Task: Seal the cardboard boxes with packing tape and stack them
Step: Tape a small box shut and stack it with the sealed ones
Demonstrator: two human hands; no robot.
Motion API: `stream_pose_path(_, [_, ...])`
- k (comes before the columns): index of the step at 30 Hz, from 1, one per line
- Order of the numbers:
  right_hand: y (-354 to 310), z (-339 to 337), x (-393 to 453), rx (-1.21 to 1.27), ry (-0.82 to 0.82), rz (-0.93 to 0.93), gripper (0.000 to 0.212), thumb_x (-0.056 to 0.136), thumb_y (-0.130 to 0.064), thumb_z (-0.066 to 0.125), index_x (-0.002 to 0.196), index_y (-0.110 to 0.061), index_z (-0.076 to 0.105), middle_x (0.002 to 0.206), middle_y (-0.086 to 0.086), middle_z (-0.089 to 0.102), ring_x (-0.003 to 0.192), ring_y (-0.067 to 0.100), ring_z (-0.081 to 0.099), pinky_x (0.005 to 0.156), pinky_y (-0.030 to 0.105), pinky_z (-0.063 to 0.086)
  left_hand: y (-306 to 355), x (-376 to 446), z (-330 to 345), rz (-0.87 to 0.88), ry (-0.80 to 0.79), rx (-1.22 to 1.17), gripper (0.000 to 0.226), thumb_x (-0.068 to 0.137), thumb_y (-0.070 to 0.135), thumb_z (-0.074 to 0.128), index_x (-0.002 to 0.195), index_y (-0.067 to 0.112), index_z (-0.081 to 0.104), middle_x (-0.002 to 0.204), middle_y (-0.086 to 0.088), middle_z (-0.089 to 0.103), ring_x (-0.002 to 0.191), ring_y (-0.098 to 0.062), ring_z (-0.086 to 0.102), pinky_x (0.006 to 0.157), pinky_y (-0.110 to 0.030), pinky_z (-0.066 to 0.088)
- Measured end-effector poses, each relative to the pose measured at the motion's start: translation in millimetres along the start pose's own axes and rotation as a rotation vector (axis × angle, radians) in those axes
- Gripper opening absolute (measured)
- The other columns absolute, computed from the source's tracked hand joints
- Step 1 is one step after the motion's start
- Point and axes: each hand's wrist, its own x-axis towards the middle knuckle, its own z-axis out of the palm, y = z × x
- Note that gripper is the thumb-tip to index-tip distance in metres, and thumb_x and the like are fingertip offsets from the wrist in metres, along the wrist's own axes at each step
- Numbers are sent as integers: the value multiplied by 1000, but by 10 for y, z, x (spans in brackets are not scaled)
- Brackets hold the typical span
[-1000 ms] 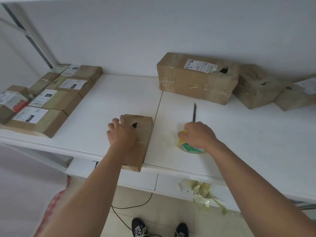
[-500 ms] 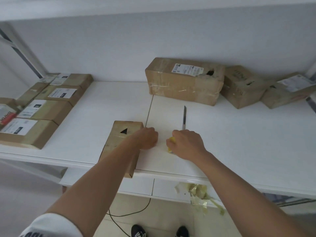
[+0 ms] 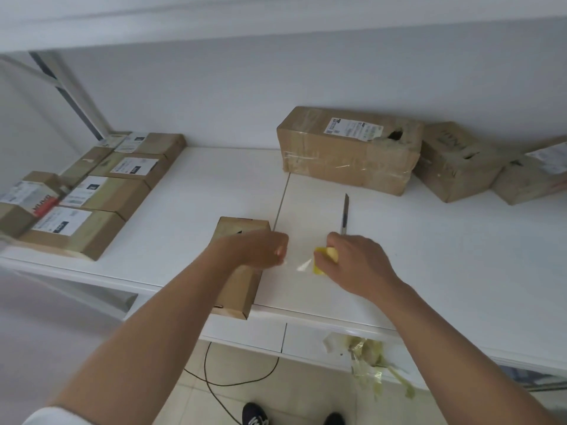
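A small flat cardboard box (image 3: 237,286) lies at the front edge of the white table (image 3: 445,271), partly under my left forearm. My right hand (image 3: 357,260) grips a yellow roll of packing tape (image 3: 325,259) just right of the box. My left hand (image 3: 265,248) pinches the clear tape end (image 3: 299,265), which stretches between the two hands. Several labelled boxes (image 3: 92,194) lie side by side at the far left.
A utility knife (image 3: 345,214) lies on the table just behind my right hand. A large box (image 3: 346,151) and two smaller ones (image 3: 454,161) stand against the back wall. Crumpled tape scraps (image 3: 365,354) hang off the table front. A black cable (image 3: 227,378) runs across the floor.
My left hand left the small box's top, moved right to the tape roll and has drawn out a short clear strip. The camera has tilted up slightly.
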Motion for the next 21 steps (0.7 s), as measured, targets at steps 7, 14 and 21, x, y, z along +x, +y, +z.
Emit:
stream_pose_path(7, [12,-422,237,147,10,-2,33,92,-46,56,77,-17,49,65,-5,48,77,28,51,57,35,30,-123,-249,-443,-1,57,-333,26,87,4,68,94,26,58,102,4,66,85,-10,64,72,-17,46])
stream_pose_path(14, [-161,-313,365,184,-24,6,34,90,-47,56,72,-19,47,66,-4,50,74,25,52,55,34,34,-397,-403,-336,-20,47,-553,40,84,-2,58,100,34,63,105,6,63,95,-21,66,80,-28,52])
stream_pose_path(21, [-529,-115,669,371,-148,89,38,90,-42,58,71,-10,53,70,2,55,69,19,52,57,33,34,-819,-549,-143,-42,204,-782,12,93,17,65,105,15,66,98,-14,68,80,-15,58,74,-28,49])
